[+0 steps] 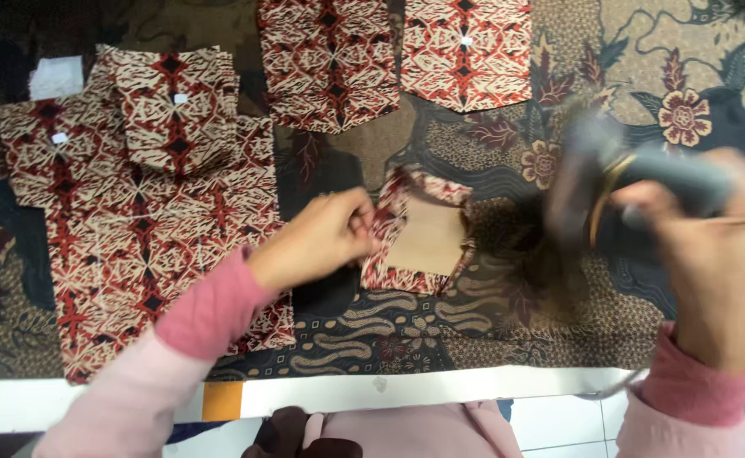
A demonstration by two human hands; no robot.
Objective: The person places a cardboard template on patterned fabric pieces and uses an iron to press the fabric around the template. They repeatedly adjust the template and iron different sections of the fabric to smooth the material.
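1. Head view: no container shows. The landmark is a small red-and-cream patterned fabric piece [415, 233] lying on a floral-print table cover [694, 76], with a tan card [427, 237] on it and the fabric edges folded up over the card.
2. The left hand [326, 237] is closed in a pinch on the left edge of that piece, fingers curled tight.
3. The right hand [711, 246], to the right of the piece and apart from it, is wrapped shut around the handle of a blurred iron [635, 182], which is held just right of the piece.
4. Left of the piece lies a stack of matching fabric pieces [135, 220]; above it lie two more cut pieces [330, 59].
5. Below the piece, the table's white front edge [440, 386] runs across; bare cover lies between piece and edge.
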